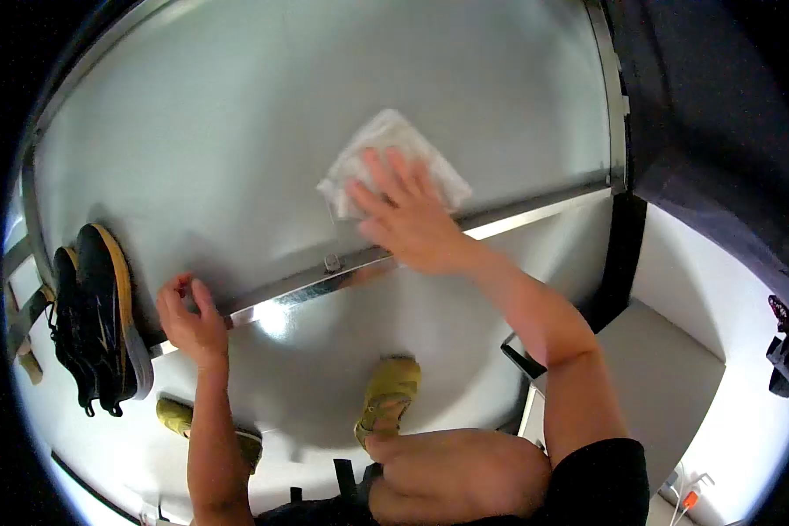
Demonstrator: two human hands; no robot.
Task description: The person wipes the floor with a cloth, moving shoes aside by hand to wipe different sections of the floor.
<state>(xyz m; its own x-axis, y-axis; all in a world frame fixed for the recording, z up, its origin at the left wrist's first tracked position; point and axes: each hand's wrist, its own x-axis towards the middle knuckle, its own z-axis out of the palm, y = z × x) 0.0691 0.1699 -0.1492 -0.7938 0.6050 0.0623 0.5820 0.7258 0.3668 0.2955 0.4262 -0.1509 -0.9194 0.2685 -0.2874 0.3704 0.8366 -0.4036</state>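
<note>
My right hand (409, 206) lies with its fingers spread on a white cloth (392, 130), pressing it flat against a smooth grey panel (263, 114). The cloth sits close to the panel's metal front edge (534, 210). At the left end of that edge is my left hand (193, 320), its fingers loosely curled and the thumb apart, with nothing seen between them. Just left of it stands a pair of black shoes (105, 307) with tan and grey soles.
Dark fabric (718, 131) hangs along the right side. Below it stands a grey box-like surface (640, 386). An orange plug (691, 500) with white cables is at the lower right. My feet, in yellow-green shoes (392, 386), are on the pale floor below the edge.
</note>
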